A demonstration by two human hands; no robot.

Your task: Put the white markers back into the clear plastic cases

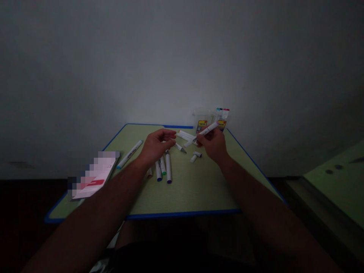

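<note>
My right hand [212, 143] is closed around a white marker [209, 129], which slants up to the right toward a lilac end. My left hand [159, 145] has its fingers stretched out, with a gap between them and the thumb. Just past its fingertips is an uncapped marker [179, 147] with a dark tip, partly hidden by the thumb. Two loose white caps [194, 157] lie between my hands. Behind them rests another white marker [186, 135]. Several markers [168, 168], some with blue or green ends, lie under and beside my left wrist.
A light-blue-ended marker [129, 154] and a phone [98, 176], partly pixelated, lie on the left of the blue-edged table [187, 193]. Clear plastic boxes [202, 122] with yellow labels stand at the back, one holding upright markers [226, 112]. A wall rises behind.
</note>
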